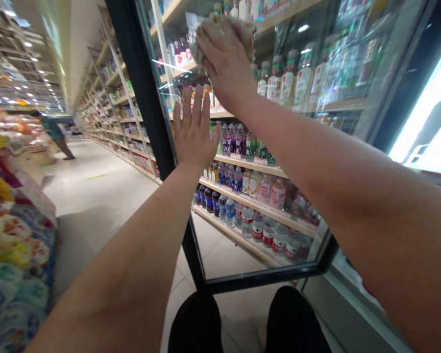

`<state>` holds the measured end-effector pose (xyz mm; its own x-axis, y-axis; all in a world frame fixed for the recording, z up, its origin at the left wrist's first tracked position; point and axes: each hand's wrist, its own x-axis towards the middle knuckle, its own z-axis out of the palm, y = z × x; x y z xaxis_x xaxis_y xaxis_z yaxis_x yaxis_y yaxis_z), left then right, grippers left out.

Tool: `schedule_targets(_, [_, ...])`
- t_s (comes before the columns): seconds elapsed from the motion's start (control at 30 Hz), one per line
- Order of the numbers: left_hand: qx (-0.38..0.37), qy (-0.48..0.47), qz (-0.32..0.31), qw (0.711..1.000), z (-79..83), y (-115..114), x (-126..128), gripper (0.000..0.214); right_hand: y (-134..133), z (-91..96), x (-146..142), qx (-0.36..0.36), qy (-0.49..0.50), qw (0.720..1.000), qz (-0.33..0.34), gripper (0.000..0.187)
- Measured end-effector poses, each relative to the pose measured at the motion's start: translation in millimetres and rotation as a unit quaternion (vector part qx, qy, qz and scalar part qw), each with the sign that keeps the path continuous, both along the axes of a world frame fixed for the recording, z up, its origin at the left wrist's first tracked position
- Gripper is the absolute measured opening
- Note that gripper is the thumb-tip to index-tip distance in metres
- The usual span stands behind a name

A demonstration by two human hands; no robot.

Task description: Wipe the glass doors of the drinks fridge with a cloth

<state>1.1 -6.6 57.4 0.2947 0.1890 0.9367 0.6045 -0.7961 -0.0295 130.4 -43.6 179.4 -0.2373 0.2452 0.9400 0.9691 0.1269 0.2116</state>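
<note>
1. While you are standing at the open cooler, your right hand (224, 59) is pressing a crumpled cloth (238, 29) flat against the glass door (316, 147) near its top edge, fingers closed down over the wad.
2. Your left hand (194, 132) is lying open on the same pane lower down, close to the black door frame (147, 98) on the hinge-side edge, fingers spread and gripping nothing; it is bracing the door.
3. Bottles (242, 181) on the shelves are showing through the glass behind both hands.
4. As for progress, I am judging that wiping is under way at the upper part of the pane. Streaks and glare are making it hard to tell which areas are already clean, so the middle and bottom edge of the door are looking like the part left to cover.
5. Far down the aisle floor (95, 186), another person (55, 135) is walking, well apart from you.
</note>
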Motion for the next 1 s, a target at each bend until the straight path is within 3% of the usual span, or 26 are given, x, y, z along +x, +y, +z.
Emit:
schedule_targets(0.13, [0.016,-0.011,-0.024,1.0,-0.6,-0.1,-1.6,0.073,10.1,16.3,-3.6,0.011,0.001,1.0,0.026,0.048])
schedule_targets(0.27, [0.019,-0.011,-0.023,0.999,-1.1,-0.2,-1.7,0.072,10.9,9.1,-15.3,-0.003,0.003,1.0,-0.029,0.047])
schedule_targets(0.43, [0.02,0.0,-0.004,1.0,-1.2,0.1,-1.4,0.071,7.9,13.3,-22.9,-0.024,-0.074,0.997,-0.019,0.037])
schedule_targets(0.6, [0.018,0.0,0.003,1.0,-2.1,2.6,-1.3,0.069,20.4,13.4,-39.6,-0.007,-0.008,0.999,-0.044,0.042])
schedule_targets(0.67, [0.023,0.004,0.023,0.999,-2.4,3.5,-0.9,0.067,22.6,10.5,-42.7,-0.028,-0.04,0.999,-0.006,0.045])
schedule_targets(0.8, [0.024,0.002,0.027,0.999,-2.2,2.0,-0.6,0.066,23.6,18.9,-35.9,-0.079,-0.125,0.979,0.139,0.046])
schedule_targets(0.9, [0.023,0.008,0.039,0.999,-1.7,0.0,-1.0,0.068,30.3,23.1,-33.7,-0.084,-0.107,0.976,0.168,0.05])
schedule_targets(1.0, [0.019,0.004,0.033,0.999,-1.8,-0.9,-1.2,0.063,36.2,15.9,-37.8,-0.054,-0.057,0.982,0.172,0.047])
